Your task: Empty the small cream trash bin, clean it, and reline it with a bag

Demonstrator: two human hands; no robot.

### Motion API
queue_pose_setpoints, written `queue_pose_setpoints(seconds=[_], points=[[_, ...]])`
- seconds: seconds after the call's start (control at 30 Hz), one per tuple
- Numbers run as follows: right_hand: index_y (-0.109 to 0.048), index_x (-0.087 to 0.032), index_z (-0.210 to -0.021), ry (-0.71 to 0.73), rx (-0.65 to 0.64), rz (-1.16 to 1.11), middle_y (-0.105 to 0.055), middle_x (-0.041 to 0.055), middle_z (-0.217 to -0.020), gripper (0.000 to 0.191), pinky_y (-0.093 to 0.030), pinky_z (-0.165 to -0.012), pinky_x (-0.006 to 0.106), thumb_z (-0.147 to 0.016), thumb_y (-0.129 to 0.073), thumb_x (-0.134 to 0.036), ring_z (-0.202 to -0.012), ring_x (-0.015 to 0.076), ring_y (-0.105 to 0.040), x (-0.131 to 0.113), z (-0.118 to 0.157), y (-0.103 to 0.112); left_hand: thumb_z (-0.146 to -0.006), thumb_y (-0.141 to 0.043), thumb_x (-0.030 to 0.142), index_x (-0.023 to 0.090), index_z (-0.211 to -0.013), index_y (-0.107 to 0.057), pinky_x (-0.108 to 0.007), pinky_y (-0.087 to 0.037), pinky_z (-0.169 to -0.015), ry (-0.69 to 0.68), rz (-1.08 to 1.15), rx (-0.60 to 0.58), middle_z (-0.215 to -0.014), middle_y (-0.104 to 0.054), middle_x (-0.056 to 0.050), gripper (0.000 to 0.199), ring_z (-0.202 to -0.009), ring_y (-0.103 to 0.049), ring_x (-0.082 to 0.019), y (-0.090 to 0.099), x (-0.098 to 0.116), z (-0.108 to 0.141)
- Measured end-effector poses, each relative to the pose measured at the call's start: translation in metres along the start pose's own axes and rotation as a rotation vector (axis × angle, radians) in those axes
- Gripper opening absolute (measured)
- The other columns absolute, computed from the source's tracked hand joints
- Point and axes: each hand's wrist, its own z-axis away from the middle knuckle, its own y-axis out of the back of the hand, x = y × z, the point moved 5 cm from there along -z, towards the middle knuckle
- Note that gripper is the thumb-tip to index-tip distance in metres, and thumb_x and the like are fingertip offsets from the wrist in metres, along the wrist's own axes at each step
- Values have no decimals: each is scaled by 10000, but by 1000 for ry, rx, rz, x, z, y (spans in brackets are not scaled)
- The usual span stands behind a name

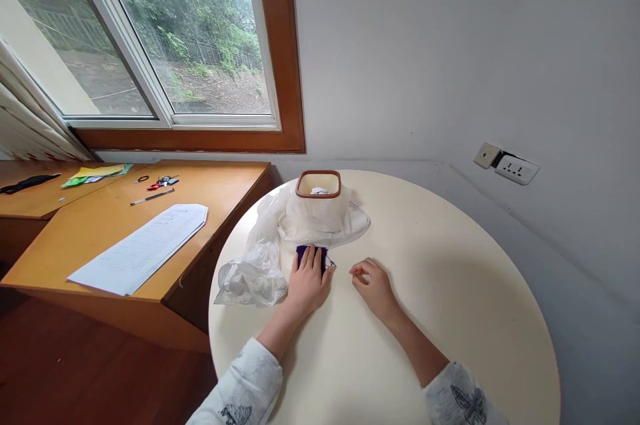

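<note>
My left hand (309, 283) lies flat, fingers stretched, on a small folded dark purple cloth (302, 252) on the round table. Most of the cloth is hidden under the fingers. Dark and pale strands (331, 261) stick out from its right side, beside my thumb. To the right, apart from the cloth, my right hand (374, 286) rests low over the table with its fingers curled and the thumb near the index fingertip. Whether a thin thread is between those fingertips is too small to tell.
A brown-rimmed bin (319, 196), wrapped in a clear plastic bag (261, 265) and with white scraps inside, stands behind the cloth on the cream table (450, 318). Left of it, a wooden desk (225, 178) bears papers (145, 248), a pen (153, 197) and keys (163, 182).
</note>
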Motion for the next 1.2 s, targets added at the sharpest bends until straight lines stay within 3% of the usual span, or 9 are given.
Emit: queue_pose_setpoints(seconds=[0.37,0.83,1.2], points=[[-577,-199,-677,-36,-35,-16,-537,-3,-695,153,-458,-592,257,-686,-455,-107,-607,124,-528,5,0,-4,-897,-249,446,134,-1334,-362,-473,-217,-1064,-12,-1,27,-1409,-339,-128,548,-1296,-310,-253,2,1,1],[-586,-197,-681,-50,-49,-45,-563,3,-679,112,-451,-561,253,-724,-484,-182,-586,127,-523,1,1,-3,-892,-277,403,173,-1320,-379,-461,-220,-1065,5,17,23,-1399,-366,-105,496,-1290,-322,-238,3,-1,0],[-570,-204,-783,-100,-41,-45,-461,-37,-566,89,-416,-527,243,-740,-498,-234,-543,127,-472,4,2,-3,-823,-332,214,121,-1278,-419,-464,-193,-1074,37,10,-5,-1382,-386,-125,472,-1287,-320,-242,10,-5,-2]])
